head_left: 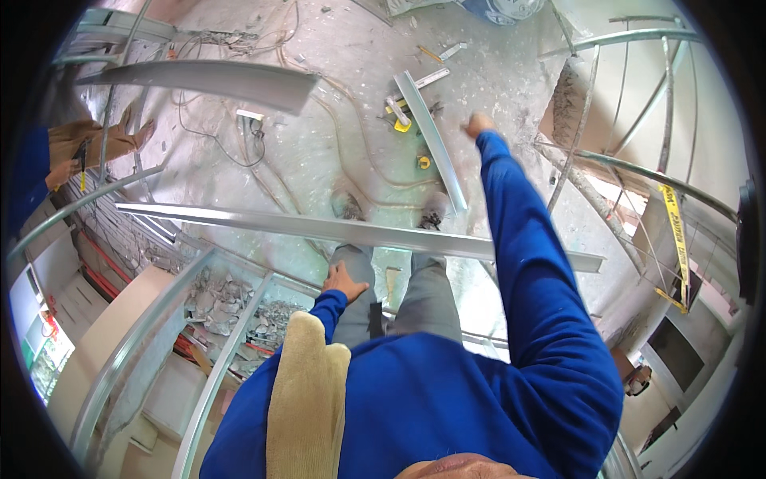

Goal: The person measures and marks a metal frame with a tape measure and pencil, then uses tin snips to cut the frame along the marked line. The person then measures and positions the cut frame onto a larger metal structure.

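My left hand is by my left thigh with its fingers apart and nothing in it. My right arm reaches far forward; the right hand at its end is small and blurred, so its fingers cannot be made out. Left of that hand, a silver metal channel lies on the floor. A longer metal channel runs crosswise in front of my legs, passing behind my right arm. Beyond it are a yellow tape measure and a cluster of hand tools.
At the left, a co-worker's hand holds a tool with a yellow part. A blurred metal channel spans the upper left. Cords trail over the dusty floor. Metal pipe railing stands right; rubble lies below the frame at left.
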`<state>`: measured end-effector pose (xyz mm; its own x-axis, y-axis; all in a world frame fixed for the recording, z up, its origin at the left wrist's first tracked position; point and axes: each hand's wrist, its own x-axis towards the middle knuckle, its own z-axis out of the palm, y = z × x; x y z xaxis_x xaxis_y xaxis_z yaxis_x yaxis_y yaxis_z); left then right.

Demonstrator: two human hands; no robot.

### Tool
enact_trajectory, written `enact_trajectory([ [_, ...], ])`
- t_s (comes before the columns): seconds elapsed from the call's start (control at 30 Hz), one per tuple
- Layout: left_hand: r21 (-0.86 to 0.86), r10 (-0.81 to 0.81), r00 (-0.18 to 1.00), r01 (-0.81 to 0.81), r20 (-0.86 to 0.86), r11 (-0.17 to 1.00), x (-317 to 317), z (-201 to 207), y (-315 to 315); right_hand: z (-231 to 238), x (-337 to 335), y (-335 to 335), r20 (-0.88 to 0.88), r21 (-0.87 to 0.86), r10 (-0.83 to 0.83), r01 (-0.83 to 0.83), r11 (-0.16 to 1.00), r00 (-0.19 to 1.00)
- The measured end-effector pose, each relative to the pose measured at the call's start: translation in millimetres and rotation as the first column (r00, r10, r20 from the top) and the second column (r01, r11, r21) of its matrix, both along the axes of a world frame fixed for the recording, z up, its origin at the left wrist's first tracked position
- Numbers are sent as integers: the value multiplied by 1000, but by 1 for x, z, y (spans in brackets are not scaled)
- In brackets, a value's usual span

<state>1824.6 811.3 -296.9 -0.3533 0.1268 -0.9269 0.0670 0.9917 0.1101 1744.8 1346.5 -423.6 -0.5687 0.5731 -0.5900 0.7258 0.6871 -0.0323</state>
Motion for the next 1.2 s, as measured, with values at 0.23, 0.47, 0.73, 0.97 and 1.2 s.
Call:
enact_trajectory([
  [0.23, -35, -271, 877, 281, -397, 959, 57, -56, 14, -162, 168, -115, 322, -276, -300, 392, 878, 898],
  [0.47, -260, -165, 983, 141, -74, 955, 39, -57, 22, -257, 127, -145, 210, -338, -392, 443, 831, 896],
  [0.73, -270, -404, 853, 324, -330, 907, 50, -53, 31, -361, -13, -128, -299, -311, -494, 406, 860, 817],
  [0.97, -253, -349, 900, 285, -261, 925, 49, -40, 38, -395, -41, -158, -193, -138, -289, 266, 954, 937],
  [1.2, -226, -329, 909, 274, -257, 935, 47, -33, 36, -371, 21, -192, -242, -461, -523, 377, 803, 817],
])
